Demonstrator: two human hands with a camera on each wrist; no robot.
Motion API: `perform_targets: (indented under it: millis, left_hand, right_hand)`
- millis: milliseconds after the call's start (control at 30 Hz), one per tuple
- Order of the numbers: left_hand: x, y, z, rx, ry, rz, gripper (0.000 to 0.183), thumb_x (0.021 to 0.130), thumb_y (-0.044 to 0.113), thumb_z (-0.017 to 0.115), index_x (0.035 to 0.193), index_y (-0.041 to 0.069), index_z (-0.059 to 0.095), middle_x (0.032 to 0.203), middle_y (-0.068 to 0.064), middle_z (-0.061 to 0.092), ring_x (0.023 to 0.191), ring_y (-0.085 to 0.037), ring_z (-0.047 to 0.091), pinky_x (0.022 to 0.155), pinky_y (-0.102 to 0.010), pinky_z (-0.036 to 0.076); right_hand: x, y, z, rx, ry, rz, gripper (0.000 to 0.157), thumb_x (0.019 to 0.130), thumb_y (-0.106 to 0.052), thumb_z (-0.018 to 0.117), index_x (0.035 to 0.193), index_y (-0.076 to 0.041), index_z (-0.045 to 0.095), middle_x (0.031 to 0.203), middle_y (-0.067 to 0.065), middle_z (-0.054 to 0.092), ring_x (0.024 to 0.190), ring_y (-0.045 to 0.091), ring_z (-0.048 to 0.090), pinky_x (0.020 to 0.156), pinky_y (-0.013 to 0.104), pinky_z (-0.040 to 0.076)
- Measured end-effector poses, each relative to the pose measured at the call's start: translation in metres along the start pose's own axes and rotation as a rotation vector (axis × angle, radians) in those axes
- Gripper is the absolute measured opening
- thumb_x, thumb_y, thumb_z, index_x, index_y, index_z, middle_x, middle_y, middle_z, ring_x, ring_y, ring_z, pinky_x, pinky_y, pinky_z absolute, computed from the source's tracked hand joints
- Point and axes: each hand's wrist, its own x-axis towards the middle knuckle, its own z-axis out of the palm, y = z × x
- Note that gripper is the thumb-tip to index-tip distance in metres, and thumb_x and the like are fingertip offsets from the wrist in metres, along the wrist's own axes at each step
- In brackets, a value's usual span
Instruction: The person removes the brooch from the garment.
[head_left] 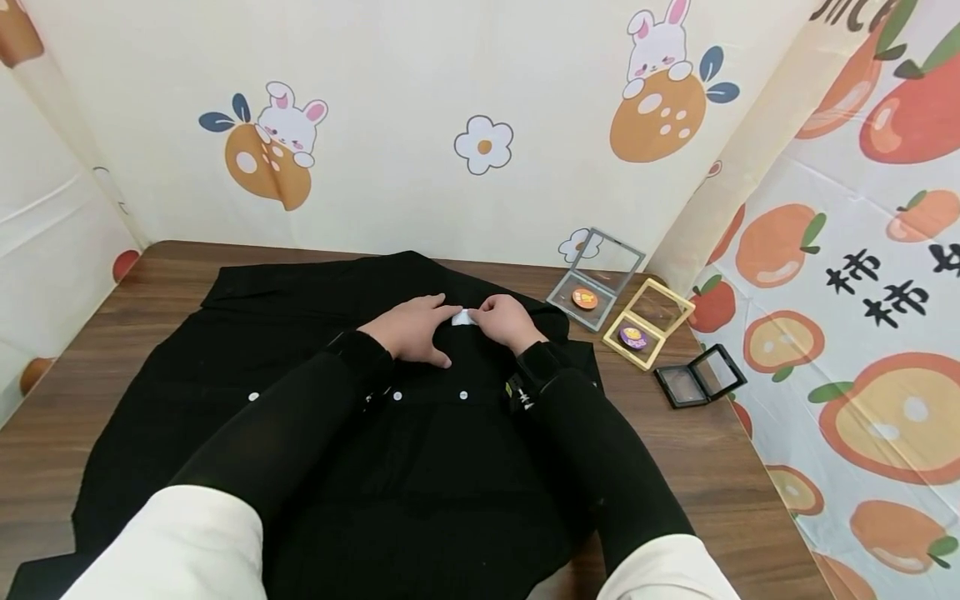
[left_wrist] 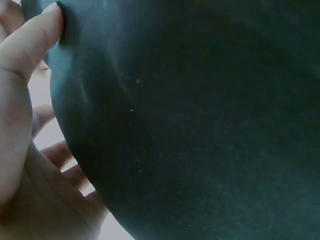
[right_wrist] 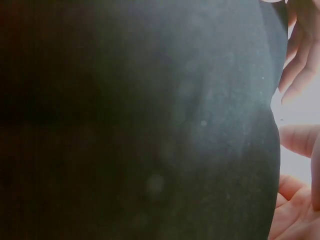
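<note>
A black shirt [head_left: 420,475] lies spread over the table, with a row of small white buttons running across it. Near its far side a small white patch [head_left: 462,317] shows between the two hands. My left hand [head_left: 411,327] rests on the cloth at the left of this patch, fingers extended and thumb spread apart. From the right, my right hand [head_left: 506,321] pinches the cloth beside the patch between thumb and forefinger. Dark material fills most of both wrist views; the left thumb [left_wrist: 30,42] overlaps it in one, and fingers [right_wrist: 300,60] show past its edge in the other.
Three small hinged display cases stand at the right: a grey one [head_left: 564,302] with an orange disc, a yellow one [head_left: 654,332] with a purple disc, and a black one [head_left: 678,386]. Printed curtains [head_left: 405,192] border the wooden table [head_left: 720,467] at the back and sides.
</note>
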Motion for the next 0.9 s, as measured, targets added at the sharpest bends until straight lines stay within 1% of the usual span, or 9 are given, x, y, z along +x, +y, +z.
perform_targets:
  millis: [133,333,467,633,733,900]
  left_hand:
    - [0.001,0.0,-0.001,-0.002,-0.004,0.003,0.093,0.088,0.046,0.081,0.163,0.019,0.034,0.169,-0.017,0.02,0.154,-0.035,0.022,0.122,-0.05,0.024]
    - [0.0,-0.002,-0.001,-0.01,-0.031,-0.016,0.093,0.088,0.047,0.08,0.163,0.019,0.033,0.169,-0.017,0.02,0.155,-0.035,0.02,0.122,-0.05,0.024]
    - [0.001,-0.004,0.001,-0.005,-0.049,-0.006,0.091,0.09,0.048,0.079,0.163,0.017,0.034,0.168,-0.019,0.021,0.154,-0.037,0.02,0.122,-0.051,0.023]
    - [0.002,-0.004,0.004,0.012,-0.052,0.012,0.089,0.091,0.049,0.076,0.162,0.016,0.035,0.168,-0.02,0.022,0.154,-0.038,0.019,0.123,-0.052,0.021]
    - [0.002,-0.004,0.005,0.013,-0.059,0.006,0.088,0.092,0.05,0.075,0.163,0.018,0.034,0.169,-0.018,0.02,0.155,-0.038,0.017,0.123,-0.053,0.019]
    - [0.001,-0.004,0.005,0.021,-0.07,-0.004,0.087,0.093,0.051,0.073,0.163,0.018,0.033,0.17,-0.017,0.018,0.156,-0.037,0.014,0.124,-0.053,0.016]
  right_hand:
    - [0.001,-0.003,0.0,-0.027,0.001,0.012,0.032,0.104,-0.036,0.062,0.087,-0.01,0.068,0.082,0.005,0.062,0.074,0.022,0.057,0.067,0.032,0.044]
    - [0.003,-0.007,0.002,-0.055,0.006,-0.008,0.019,0.103,-0.026,0.061,0.093,-0.01,0.065,0.089,0.006,0.064,0.078,0.023,0.059,0.069,0.033,0.046]
    - [0.001,-0.008,0.003,-0.097,0.001,-0.021,0.013,0.101,-0.022,0.059,0.096,-0.01,0.064,0.092,0.006,0.063,0.079,0.024,0.059,0.07,0.034,0.046]
    - [-0.004,-0.008,0.002,-0.146,-0.016,-0.038,0.016,0.103,-0.025,0.058,0.098,-0.011,0.065,0.092,0.006,0.064,0.08,0.025,0.059,0.072,0.036,0.047]
    - [-0.007,-0.008,0.002,-0.183,-0.032,-0.05,0.019,0.104,-0.027,0.057,0.101,-0.011,0.066,0.092,0.006,0.065,0.08,0.025,0.06,0.073,0.037,0.047]
    - [-0.011,-0.009,-0.002,-0.294,-0.064,-0.13,0.024,0.105,-0.029,0.057,0.109,-0.011,0.071,0.092,0.003,0.067,0.078,0.021,0.06,0.074,0.036,0.048]
